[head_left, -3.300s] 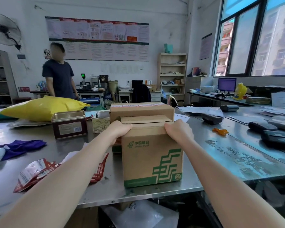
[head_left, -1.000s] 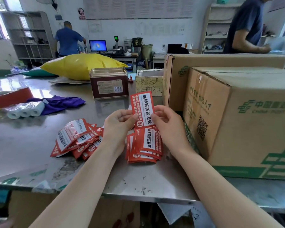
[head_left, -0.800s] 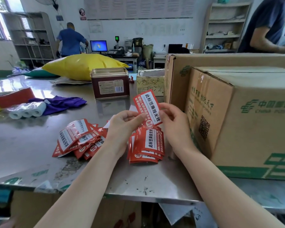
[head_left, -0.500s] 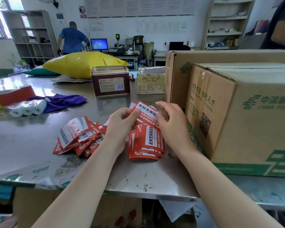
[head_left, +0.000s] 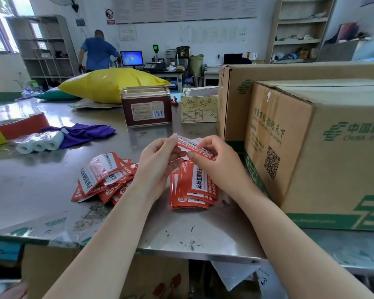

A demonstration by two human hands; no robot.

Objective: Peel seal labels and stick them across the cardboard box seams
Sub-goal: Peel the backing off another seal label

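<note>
Far left on the steel table [head_left: 30, 190]: purple cloth [head_left: 84, 132] w/ small white rolls [head_left: 40, 143] just beside it, not part of the job. Next, a loose heap of red seal labels [head_left: 99, 178], then the left hand [head_left: 158, 165], fingers [head_left: 173, 141] pinched shut on the left end of one seal label [head_left: 194, 147] held flat-ish just above the table. The right hand [head_left: 216, 162] has thumb and forefinger closed on the same label's right part – looks like they're working an edge to split sticker from backing, though whether it's lifted yet I can't tell. Under the hands sits a neater stack of labels [head_left: 194, 186]. Step, as I read it: peeling, early in the cycle – nothing stuck on yet that I can see. Right of the hands, the cardboard box [head_left: 311, 152] stands near, w/ its top seam [head_left: 333, 85] running along the lid and a second box [head_left: 268, 72] behind it. Next move prob. needs the backing pulled clear w/o the sticky side folding on itself, then carried right and laid across that seam.
</note>
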